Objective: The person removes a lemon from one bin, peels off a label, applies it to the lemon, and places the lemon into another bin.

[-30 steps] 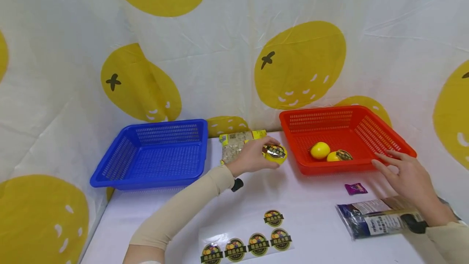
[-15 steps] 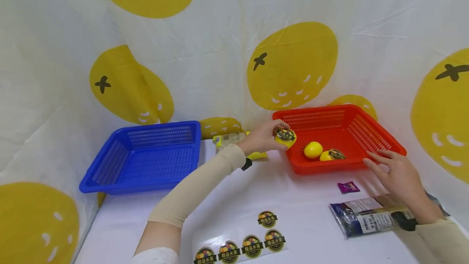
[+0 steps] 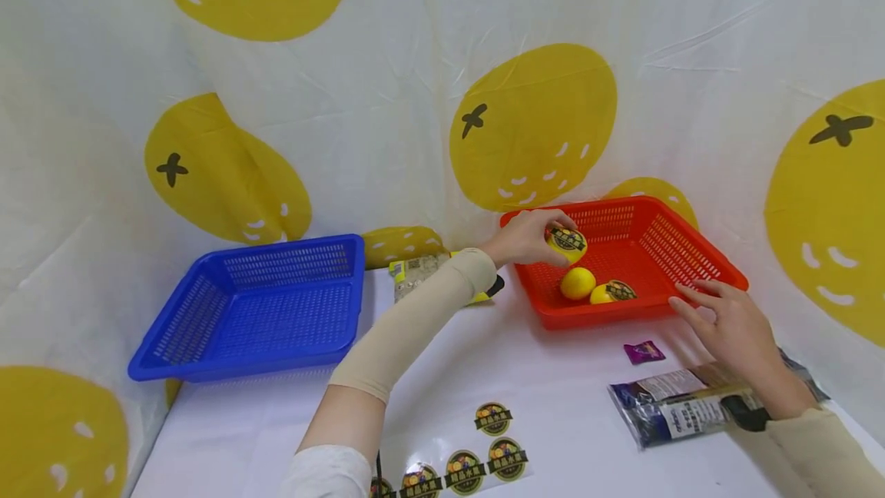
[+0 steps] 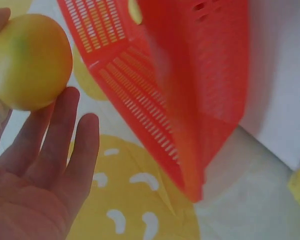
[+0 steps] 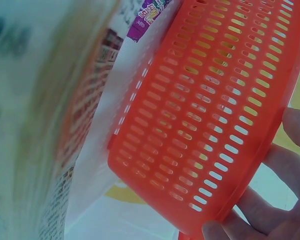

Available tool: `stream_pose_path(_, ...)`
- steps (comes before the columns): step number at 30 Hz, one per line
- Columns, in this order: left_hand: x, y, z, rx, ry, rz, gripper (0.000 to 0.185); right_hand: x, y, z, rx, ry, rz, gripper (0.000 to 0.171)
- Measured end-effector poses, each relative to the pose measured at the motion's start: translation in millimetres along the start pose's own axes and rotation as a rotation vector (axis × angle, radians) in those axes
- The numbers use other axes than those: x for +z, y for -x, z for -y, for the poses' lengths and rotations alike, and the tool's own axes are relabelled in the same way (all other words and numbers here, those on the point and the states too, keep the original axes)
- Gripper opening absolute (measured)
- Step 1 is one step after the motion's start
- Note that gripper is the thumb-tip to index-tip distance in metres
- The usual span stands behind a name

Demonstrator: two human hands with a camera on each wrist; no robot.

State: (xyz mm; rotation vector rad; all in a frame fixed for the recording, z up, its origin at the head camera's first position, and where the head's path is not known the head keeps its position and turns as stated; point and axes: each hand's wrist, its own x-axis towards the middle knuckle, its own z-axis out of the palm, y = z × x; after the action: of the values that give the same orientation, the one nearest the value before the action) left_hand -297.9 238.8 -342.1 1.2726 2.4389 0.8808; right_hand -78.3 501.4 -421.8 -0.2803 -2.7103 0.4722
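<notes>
The left hand (image 3: 523, 238) has its grip closed around a stickered lemon (image 3: 566, 243) above the red basket (image 3: 681, 256), which holds 2 lemons (image 3: 578, 283). The right hand (image 3: 726, 323), fingers relaxed, touches its rim. The blue basket (image 3: 207, 336) sits apart.

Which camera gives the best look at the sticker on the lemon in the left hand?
The head view: the left hand holds the lemon over the red basket with its dark round sticker facing up. The left wrist view shows only the lemon's bare yellow side; the right wrist view shows no lemon, just basket wall.
</notes>
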Motion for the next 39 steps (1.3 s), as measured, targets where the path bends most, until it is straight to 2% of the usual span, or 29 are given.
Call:
stream_pose_path(5,6.9,-22.5,-8.5,0.051,0.048,0.037,0.052,0.1,4.1,-0.7,0.021,0.005,0.017,0.064)
stream_pose_path(10,18.9,-42.3,-17.9,0.129,0.031,0.046,0.053,1.5,8.0,-2.1,0.019,0.002,0.022,0.063)
stream_pose_path(12,25.1,-47.9,-20.1,0.136,0.036,0.049,0.052,2.6,8.8,-2.1,0.011,-0.002,0.016,0.062)
stream_pose_path(17,42.1,-55.6,-20.7,0.074,0.065,0.066,0.052,4.7,8.5,-2.0,-0.016,-0.018,-0.015,0.058)
stream_pose_path(24,60.3,-61.9,-19.8,0.031,0.003,0.029,0.052,4.4,8.2,-3.1,-0.021,-0.018,-0.033,0.059)
stream_pose_path(28,67.9,-65.1,-22.8,0.006,-0.070,0.006,0.050,4.3,7.6,-3.4,-0.017,-0.026,-0.038,0.059)
stream_pose_path(34,86.6,-71.5,-22.1,-0.033,-0.260,0.018,0.049,3.8,5.5,-2.7,-0.032,-0.026,-0.056,0.058)
stream_pose_path(39,93.9,-74.9,-19.3,-0.084,-0.260,0.018,0.048,3.4,4.0,-0.3,-0.019,-0.024,-0.052,0.057)
